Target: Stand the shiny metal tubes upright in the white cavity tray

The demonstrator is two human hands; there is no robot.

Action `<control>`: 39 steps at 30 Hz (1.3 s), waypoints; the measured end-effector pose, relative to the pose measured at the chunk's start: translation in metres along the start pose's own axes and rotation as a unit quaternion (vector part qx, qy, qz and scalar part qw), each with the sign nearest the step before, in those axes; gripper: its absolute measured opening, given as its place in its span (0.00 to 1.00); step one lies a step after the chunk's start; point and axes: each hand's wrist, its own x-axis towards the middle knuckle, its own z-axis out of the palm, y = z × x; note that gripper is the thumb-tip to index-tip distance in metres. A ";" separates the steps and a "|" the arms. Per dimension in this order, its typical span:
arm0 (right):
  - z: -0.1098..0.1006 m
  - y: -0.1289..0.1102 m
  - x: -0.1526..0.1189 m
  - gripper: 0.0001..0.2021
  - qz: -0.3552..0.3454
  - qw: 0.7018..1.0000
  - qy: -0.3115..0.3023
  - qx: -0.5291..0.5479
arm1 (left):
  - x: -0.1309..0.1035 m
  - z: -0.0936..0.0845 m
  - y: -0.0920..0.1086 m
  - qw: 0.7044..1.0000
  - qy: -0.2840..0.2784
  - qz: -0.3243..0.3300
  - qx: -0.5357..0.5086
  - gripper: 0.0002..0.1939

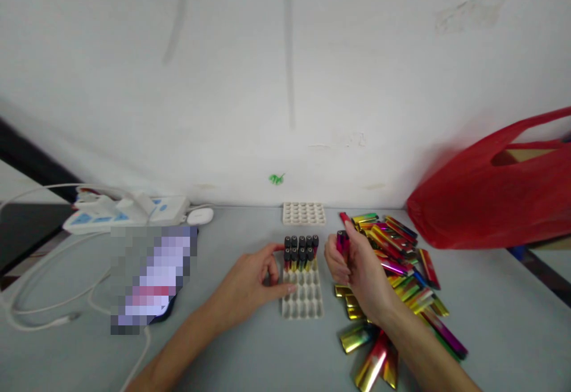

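Black-topped small tubes [302, 255] stand upright in two rows at the far end of a pale tray [302, 307] in front of us: we count five in the back row and four in the nearer one. Our left hand [250, 279] is partly open beside them, thumb and forefinger spread apart; the forefinger reaches the left end of the back row, and the thumb tip lies over the tray's hollows. Our right hand [357, 264] is curled closed around a magenta tube [341, 241], its dark top showing above the fingers, just to the right of the tray; we cannot tell whether more sit inside that grip.

Behind the tray, we see a second pale tray [304, 213] near the wall [223, 82]. Around and under our right forearm spreads a heap of shiny coloured pieces [388, 243], gold, red, green and purple. Farther right slumps a red bag [491, 196]. To our left lie a phone [156, 279] with its screen blurred out, white cables [49, 323], a small white case [200, 216] and a power strip [96, 222], all on the grey table [232, 356].
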 end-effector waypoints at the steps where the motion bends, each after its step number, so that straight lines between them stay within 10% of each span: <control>1: 0.000 0.000 0.000 0.33 0.000 1.000 -0.001 0.004 | 0.000 0.000 0.000 1.000 0.001 0.001 -0.001 0.32; 39: 0.008 0.013 -0.001 0.36 0.043 0.999 -0.024 0.023 | 0.002 0.003 -0.002 0.998 0.029 -0.014 -0.048 0.40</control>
